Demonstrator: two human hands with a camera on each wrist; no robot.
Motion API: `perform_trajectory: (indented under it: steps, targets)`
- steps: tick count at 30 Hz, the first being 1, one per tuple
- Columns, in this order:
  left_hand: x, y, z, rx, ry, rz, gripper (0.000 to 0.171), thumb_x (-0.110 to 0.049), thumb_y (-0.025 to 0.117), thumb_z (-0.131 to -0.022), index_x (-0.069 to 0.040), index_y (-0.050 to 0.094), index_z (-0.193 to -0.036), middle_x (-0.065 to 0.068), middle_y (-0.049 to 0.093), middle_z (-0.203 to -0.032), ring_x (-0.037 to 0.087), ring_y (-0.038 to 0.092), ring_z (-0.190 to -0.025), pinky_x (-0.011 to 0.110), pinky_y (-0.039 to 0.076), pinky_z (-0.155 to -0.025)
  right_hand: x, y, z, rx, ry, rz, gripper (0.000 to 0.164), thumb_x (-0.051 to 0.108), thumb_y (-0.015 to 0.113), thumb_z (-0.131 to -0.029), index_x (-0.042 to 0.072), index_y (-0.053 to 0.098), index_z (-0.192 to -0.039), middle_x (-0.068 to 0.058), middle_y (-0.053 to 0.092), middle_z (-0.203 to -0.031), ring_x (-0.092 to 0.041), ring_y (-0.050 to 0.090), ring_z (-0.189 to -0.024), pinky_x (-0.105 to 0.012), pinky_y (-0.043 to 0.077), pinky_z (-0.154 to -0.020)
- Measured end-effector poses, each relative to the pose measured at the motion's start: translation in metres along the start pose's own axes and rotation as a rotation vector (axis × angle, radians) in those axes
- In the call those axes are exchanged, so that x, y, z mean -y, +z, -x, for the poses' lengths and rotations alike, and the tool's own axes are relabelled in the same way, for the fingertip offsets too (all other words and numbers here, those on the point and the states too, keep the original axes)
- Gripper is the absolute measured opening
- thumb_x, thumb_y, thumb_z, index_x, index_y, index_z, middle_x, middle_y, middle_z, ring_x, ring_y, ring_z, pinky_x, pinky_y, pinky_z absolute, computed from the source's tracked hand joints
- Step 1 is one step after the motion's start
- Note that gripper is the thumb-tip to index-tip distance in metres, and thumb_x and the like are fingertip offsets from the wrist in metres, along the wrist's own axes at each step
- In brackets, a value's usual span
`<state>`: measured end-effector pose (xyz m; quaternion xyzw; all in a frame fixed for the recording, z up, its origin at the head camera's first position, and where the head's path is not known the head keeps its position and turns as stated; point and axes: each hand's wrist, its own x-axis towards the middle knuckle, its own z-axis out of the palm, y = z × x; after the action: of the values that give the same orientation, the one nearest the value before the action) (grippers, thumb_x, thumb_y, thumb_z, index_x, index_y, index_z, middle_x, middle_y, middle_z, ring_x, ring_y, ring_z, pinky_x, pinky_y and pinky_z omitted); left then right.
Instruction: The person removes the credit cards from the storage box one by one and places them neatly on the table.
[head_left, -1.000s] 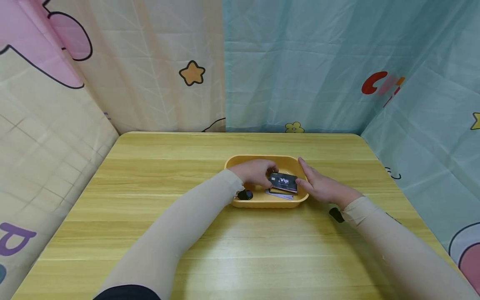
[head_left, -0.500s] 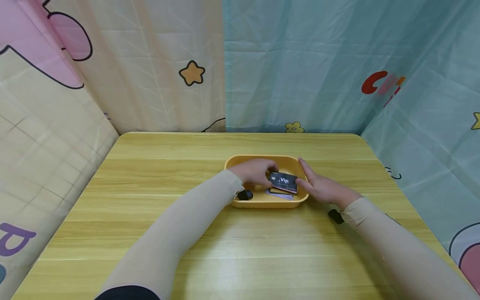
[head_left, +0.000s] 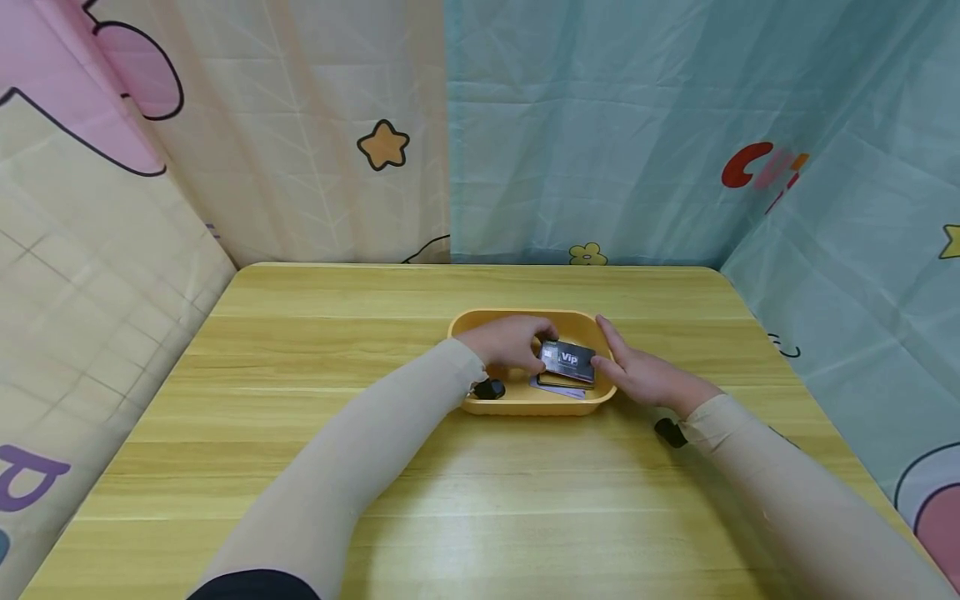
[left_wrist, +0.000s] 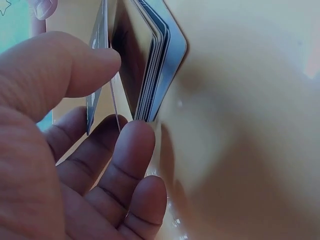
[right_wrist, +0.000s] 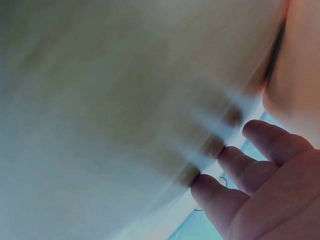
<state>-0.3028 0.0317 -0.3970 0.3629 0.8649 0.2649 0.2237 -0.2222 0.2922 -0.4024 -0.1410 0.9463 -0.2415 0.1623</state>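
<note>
My left hand [head_left: 508,342] reaches into a yellow plastic tray [head_left: 536,408] and pinches a black "Vip" card [head_left: 567,360] at its left end. In the left wrist view the thumb and fingers stand around two thin cards [left_wrist: 100,45], apart from a thicker stack of cards [left_wrist: 152,65]. Under the Vip card, a gold-edged card and a pale lilac card [head_left: 562,391] show in the tray. My right hand [head_left: 645,372] holds the tray's right wall, thumb inside at the Vip card's right edge. Its fingertips [right_wrist: 207,186] press the outer wall in the right wrist view.
A small black object [head_left: 489,389] shows by my left wrist, and another black piece [head_left: 670,432] sits under my right wrist. The tray stands on a wooden table [head_left: 480,492]. Printed curtains [head_left: 637,125] hang behind and at both sides.
The Vip card has tilted slightly, its left end a little higher and catching more light. Both hands stay almost in place.
</note>
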Motion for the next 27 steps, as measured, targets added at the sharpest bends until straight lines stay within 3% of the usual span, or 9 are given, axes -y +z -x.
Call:
perform_trajectory:
  steps: [12, 27]
  targets:
    - [0.0, 0.0009, -0.001, -0.02, 0.004, 0.013, 0.053, -0.015, 0.079, -0.09, -0.016, 0.059, -0.139, -0.001, 0.064, -0.129, 0.018, 0.059, -0.109, 0.03, 0.047, -0.099, -0.0005, -0.0011, -0.0006, -0.002, -0.006, 0.01, 0.08, 0.048, 0.033, -0.114, 0.008, -0.012, -0.168, -0.035, 0.023, -0.167, -0.054, 0.04, -0.148, -0.064, 0.031, -0.122]
    - [0.0001, -0.0051, -0.0018, -0.053, 0.072, 0.008, 0.052, -0.012, 0.075, -0.09, -0.011, 0.063, -0.14, 0.002, 0.067, -0.126, 0.019, 0.058, -0.101, 0.03, 0.046, -0.09, 0.0039, -0.0031, 0.0012, 0.01, 0.002, 0.012, 0.079, 0.047, 0.033, -0.114, 0.008, -0.012, -0.168, -0.037, 0.026, -0.165, -0.055, 0.042, -0.146, -0.065, 0.033, -0.12]
